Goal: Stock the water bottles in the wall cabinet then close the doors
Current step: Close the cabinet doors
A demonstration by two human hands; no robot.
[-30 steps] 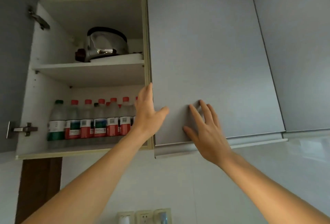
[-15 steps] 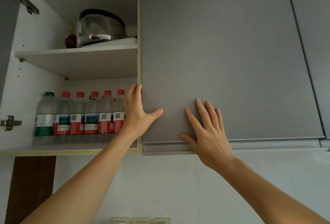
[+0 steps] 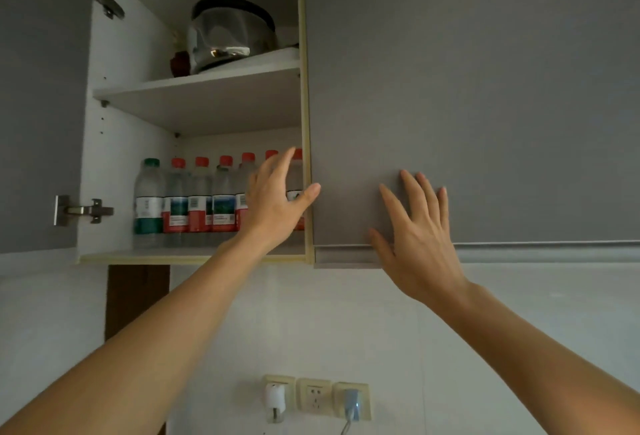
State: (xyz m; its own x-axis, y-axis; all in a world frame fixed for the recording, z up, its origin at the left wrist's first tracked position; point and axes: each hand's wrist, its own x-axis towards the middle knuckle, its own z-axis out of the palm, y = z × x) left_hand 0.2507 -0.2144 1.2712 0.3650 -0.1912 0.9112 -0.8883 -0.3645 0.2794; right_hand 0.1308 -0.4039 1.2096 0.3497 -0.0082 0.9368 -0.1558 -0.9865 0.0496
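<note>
A row of several water bottles (image 3: 194, 202) with red caps, plus one green-capped bottle (image 3: 149, 204) at the left, stands on the lower shelf (image 3: 149, 254) of the wall cabinet. The right grey door (image 3: 467, 95) is closed against the cabinet. My right hand (image 3: 414, 237) lies flat on its lower left corner, fingers straight. My left hand (image 3: 277, 199) is open in front of the right-most bottles, thumb touching the door's left edge. The left door (image 3: 38, 105) stands swung open at the far left.
A steel pot (image 3: 230, 36) sits on the upper shelf (image 3: 207, 81). Two hinges (image 3: 85, 209) show on the cabinet's left wall. Below, the tiled wall carries three sockets (image 3: 315, 396), two with plugs. A dark wooden panel (image 3: 136, 299) shows under the cabinet.
The right door has gone fully closed under my right hand. My left hand has slipped off the door edge toward the bottles. The view has shifted to the left.
</note>
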